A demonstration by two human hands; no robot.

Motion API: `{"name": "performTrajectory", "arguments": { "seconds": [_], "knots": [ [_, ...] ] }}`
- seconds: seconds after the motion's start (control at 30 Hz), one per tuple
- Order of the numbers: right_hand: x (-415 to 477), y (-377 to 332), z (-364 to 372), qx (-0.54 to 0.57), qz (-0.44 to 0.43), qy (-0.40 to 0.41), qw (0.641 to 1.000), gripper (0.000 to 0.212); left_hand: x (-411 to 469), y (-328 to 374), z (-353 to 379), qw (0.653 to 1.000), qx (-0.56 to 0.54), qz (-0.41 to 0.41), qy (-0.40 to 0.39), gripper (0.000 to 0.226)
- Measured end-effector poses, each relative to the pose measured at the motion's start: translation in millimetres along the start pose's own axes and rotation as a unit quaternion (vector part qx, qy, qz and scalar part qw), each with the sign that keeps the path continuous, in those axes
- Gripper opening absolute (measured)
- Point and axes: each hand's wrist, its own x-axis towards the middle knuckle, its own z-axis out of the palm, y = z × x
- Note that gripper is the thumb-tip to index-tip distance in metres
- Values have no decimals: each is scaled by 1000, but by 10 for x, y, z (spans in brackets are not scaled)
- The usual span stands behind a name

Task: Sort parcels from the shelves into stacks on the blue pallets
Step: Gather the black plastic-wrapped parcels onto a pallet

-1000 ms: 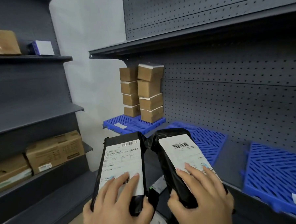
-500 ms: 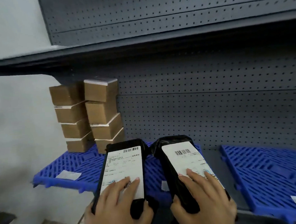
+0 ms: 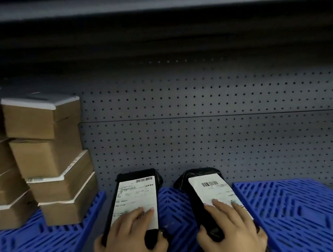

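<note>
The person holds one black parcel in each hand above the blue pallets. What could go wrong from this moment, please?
1. The box stack beside the left parcel sits unevenly; a bump could topple it.
2. The left hand and right hand each hold only the near end of a parcel, so the right parcel or the other might slip.
3. Fingers cover part of both labels, so a parcel may land on the wrong pallet.
</note>
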Motion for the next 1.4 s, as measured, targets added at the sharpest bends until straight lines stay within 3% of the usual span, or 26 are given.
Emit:
{"name": "performTrajectory", "arguments": {
  "seconds": [0.1,0.17,0.23,0.3,0.37,0.4,0.43,0.53,0.6,0.67,0.73,0.83,1.0,1.17,1.4],
  "knots": [
    [92,17,201,-29,1,-16,999,47,204,-109,116,995,0,5,-102,46],
    [135,-19,287,-37,22,-54,998,46,308,-251,232,987,20,46,-153,44],
    [152,-50,375,-37,51,-103,993,48,426,-412,163,957,26,113,-268,56],
    [156,-79,444,-30,76,-147,986,53,696,-596,112,915,-50,217,-337,82],
    [126,-58,538,-50,74,-148,985,59,781,-627,74,885,-170,238,-361,73],
    [126,-62,550,-53,67,-159,984,61,807,-607,107,893,-125,239,-360,53],
    [125,-74,549,-58,56,-170,982,61,744,-567,141,924,-64,206,-317,48],
    [167,-230,415,-71,73,-206,973,66,513,-337,362,971,17,92,-219,66],
    [164,-314,360,-56,92,-221,969,66,545,-292,317,974,-8,73,-212,67],
    [125,-312,309,-65,108,-169,978,57,543,-219,145,976,-5,33,-217,69],
    [42,-290,248,-63,108,-101,987,50,534,-186,116,988,21,45,-148,75],
    [-84,-336,49,-45,102,-63,992,41,473,-241,12,982,25,84,-166,54],
    [-406,-359,-332,-21,96,17,995,35,163,-434,-108,981,43,118,-151,49],
    [-751,-327,-777,39,100,1,994,37,-222,-544,-402,991,-25,113,-69,54],
    [-1142,-251,-1469,66,86,-21,994,34,-780,-564,-790,991,-25,133,-2,50]
  ]
}}
